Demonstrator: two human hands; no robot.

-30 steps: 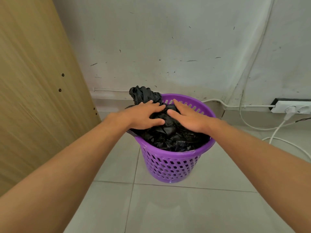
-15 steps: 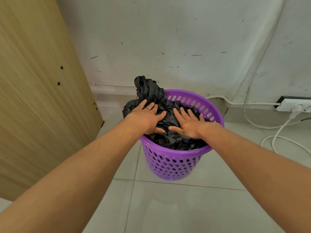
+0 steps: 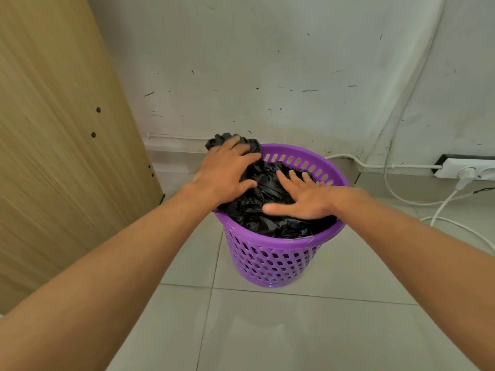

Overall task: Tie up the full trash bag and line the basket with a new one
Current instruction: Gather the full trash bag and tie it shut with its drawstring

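Black trash bag (image 3: pixel 263 187) sits untied in the purple basket (image 3: pixel 270 253) — left hand (image 3: pixel 223 172) bunches its top, right hand (image 3: pixel 302 200) presses flat beside that grip — knotting and relining remain.

A scuffed, off-white wall (image 3: pixel 267 62) meets a floor (image 3: pixel 294 330) of pale glossy tiles with thin grout lines. A light wood-grain panel (image 3: pixel 59 129) stands at left, and at right a white power strip (image 3: pixel 466 170) lies against the wall, white cables (image 3: pixel 439 212) trailing over the floor.
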